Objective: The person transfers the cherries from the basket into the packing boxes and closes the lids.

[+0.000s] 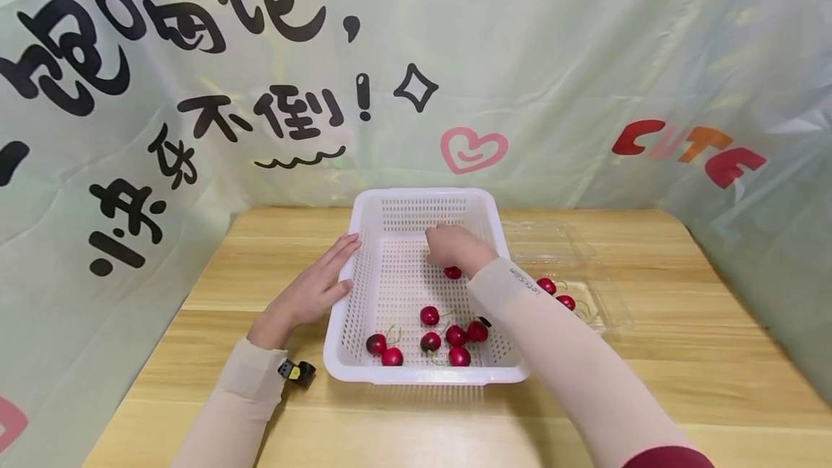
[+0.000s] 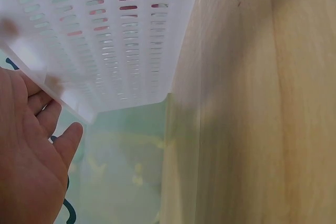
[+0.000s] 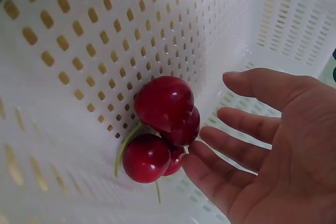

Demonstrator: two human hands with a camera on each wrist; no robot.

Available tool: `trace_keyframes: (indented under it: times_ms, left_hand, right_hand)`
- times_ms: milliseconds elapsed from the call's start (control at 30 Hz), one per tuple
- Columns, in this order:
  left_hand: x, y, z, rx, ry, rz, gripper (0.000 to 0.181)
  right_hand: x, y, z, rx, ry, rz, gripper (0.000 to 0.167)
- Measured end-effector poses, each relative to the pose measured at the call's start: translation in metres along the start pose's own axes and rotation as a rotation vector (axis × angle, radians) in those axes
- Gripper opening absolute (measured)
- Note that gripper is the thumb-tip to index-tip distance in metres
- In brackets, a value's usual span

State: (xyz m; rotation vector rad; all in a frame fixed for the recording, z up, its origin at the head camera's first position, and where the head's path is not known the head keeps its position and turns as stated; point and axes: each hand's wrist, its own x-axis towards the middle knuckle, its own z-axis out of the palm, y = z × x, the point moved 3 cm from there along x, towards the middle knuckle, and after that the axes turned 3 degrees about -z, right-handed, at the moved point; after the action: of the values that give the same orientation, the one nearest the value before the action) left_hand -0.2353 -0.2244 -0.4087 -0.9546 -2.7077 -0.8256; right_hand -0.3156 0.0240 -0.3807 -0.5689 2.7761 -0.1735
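A white perforated plastic basket (image 1: 425,375) sits on the table, with several red cherries (image 1: 457,336) toward its near end. My left hand (image 1: 308,291) rests on the basket's left rim, fingers straight and thumb apart, as the left wrist view also shows for the hand (image 2: 31,150). Inside the basket reaches my right hand (image 1: 455,245), with a cherry (image 1: 452,272) beside it. In the right wrist view the hand (image 3: 283,150) has its fingers spread and holds nothing. Its lower fingertips are at a cluster of cherries (image 3: 164,103); whether they touch cannot be told.
Right of the basket, partly behind my right forearm, lies a clear plastic box (image 1: 607,295) with more cherries (image 1: 547,285). A printed cloth (image 1: 552,56) hangs behind the wooden table (image 1: 702,352). A small black device (image 1: 300,373) is at my left wrist.
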Motion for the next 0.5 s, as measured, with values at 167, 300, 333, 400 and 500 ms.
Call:
trace_keyframes:
  times_ms: [167, 300, 333, 400, 500]
  left_hand:
    - [0.0001, 0.0001, -0.0008, -0.003, -0.001, -0.004, 0.062]
    - [-0.0002, 0.0006, -0.0008, -0.009, -0.005, -0.011, 0.063]
    - [-0.0004, 0.0006, -0.0006, -0.009, -0.005, -0.013, 0.063]
    - [-0.0005, 0.0006, -0.0002, -0.006, -0.002, -0.012, 0.062]
    - [-0.0003, 0.0004, 0.0003, -0.003, -0.002, -0.014, 0.062]
  right_hand:
    - [0.0023, 0.0000, 0.0033, 0.010, -0.035, 0.011, 0.031]
    - [0.0041, 0.0013, 0.0065, 0.003, -0.055, 0.007, 0.026]
    - [0.0044, 0.0017, 0.0072, -0.003, -0.058, 0.006, 0.026]
    - [0.0046, 0.0020, 0.0080, -0.010, -0.061, 0.005, 0.024]
    - [0.0039, 0.0019, 0.0088, -0.028, -0.066, -0.001, 0.023]
